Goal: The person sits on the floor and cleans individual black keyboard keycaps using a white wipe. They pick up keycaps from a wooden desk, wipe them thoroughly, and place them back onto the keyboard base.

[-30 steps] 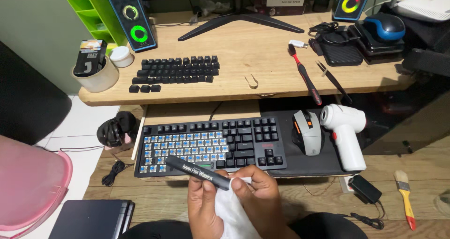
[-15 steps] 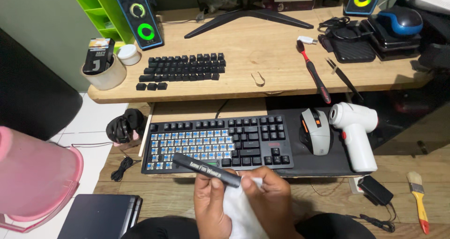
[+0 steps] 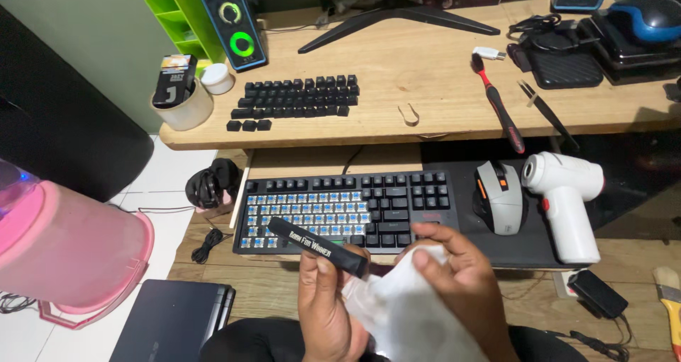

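— What do the hands hold?
— The left hand (image 3: 328,298) grips a long black spacebar keycap (image 3: 318,245), tilted, just in front of the keyboard (image 3: 347,209). The right hand (image 3: 461,280) clutches a white cloth (image 3: 411,312) beside the keycap's lower end.
— And the keyboard?
— On the tray below the table (image 3: 425,71), many blue switches bare; loose keycaps (image 3: 294,101) lie on the table.

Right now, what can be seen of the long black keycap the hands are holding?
The spacebar keycap is a long, narrow black bar, plastic by the look, with white lettering along its top face. It is held tilted above the front edge of the keyboard, its far end pointing up-left over the bare blue switches. The left hand grips its near end, thumb on top. The right hand holds a white cloth beside that near end; whether the cloth touches it is unclear.
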